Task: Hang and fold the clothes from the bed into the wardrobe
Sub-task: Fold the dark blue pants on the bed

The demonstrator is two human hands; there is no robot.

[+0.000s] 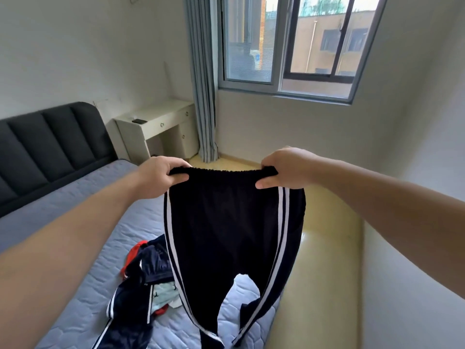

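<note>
The fingers (176, 178) of the left hand (161, 176) are clamped on one end of the elastic waistband, and the right hand (284, 170) pinches the other end, thumb in front. Between them the black track trousers (226, 222) hang spread out over the bed (75, 248), legs trailing down to the mattress near its right edge. A heap of other clothes (146, 278) lies beside them toward the foot. This looks like the shake-out before folding. Next the legs need bringing together, stripe to stripe. The wardrobe is out of sight, probably behind the camera.
</note>
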